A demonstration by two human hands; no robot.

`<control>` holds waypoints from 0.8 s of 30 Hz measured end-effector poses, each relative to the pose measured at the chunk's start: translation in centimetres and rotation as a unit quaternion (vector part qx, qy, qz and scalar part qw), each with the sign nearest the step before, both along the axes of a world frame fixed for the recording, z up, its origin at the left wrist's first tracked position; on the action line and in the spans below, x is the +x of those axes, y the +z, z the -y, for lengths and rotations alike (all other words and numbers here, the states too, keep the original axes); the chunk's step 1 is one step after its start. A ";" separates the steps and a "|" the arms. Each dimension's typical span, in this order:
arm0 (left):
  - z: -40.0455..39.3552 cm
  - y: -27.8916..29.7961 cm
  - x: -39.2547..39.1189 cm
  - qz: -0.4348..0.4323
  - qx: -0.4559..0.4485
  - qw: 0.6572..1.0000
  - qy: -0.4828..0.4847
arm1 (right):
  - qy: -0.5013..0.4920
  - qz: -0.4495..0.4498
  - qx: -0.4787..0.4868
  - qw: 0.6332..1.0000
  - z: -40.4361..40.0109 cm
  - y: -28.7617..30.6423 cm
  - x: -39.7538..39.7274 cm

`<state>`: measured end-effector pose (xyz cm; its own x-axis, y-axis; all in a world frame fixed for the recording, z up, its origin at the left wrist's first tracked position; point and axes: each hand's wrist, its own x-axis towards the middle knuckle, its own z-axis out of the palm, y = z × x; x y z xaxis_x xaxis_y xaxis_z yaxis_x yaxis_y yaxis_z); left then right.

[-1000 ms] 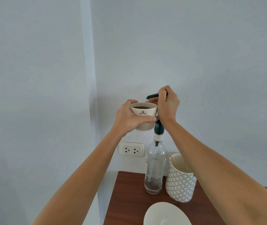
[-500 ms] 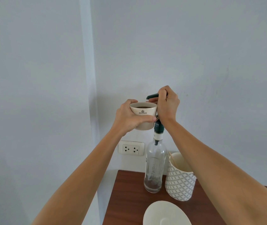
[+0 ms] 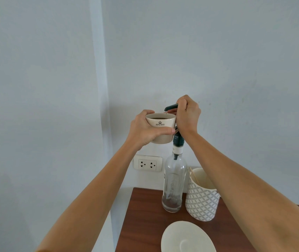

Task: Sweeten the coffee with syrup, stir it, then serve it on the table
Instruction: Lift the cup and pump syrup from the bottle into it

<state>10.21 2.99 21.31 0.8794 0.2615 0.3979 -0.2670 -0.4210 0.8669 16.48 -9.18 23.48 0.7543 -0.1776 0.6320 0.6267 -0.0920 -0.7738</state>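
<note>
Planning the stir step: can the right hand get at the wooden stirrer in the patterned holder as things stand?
Probably yes, once freed. The right hand grips the pump of the syrup bottle; the patterned holder stands just right of the bottle, top open, and the stirrer pokes out with nothing over it.

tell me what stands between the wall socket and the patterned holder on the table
The head view shows the glass syrup bottle standing upright between the wall socket and the patterned holder, close beside the holder on the table.
</note>
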 end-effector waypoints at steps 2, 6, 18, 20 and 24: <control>0.0 -0.1 0.0 -0.002 0.000 1.000 0.000 | -0.002 -0.002 -0.008 1.000 0.1 0.0 -0.1; 0.1 0.0 -0.3 -0.003 0.005 1.000 0.002 | 0.003 -0.006 -0.016 1.000 0.1 0.0 -0.5; 0.1 0.6 -1.0 0.010 0.005 1.000 -0.001 | 0.057 -0.078 -0.076 0.992 2.1 1.3 -2.2; 0.2 0.5 -1.3 0.013 0.004 1.000 -0.001 | 0.020 -0.055 -0.079 0.995 2.3 0.9 -3.0; 0.8 -0.3 -2.2 0.018 0.015 1.000 -0.002 | -0.020 -0.033 -0.052 0.998 3.2 -1.6 -5.1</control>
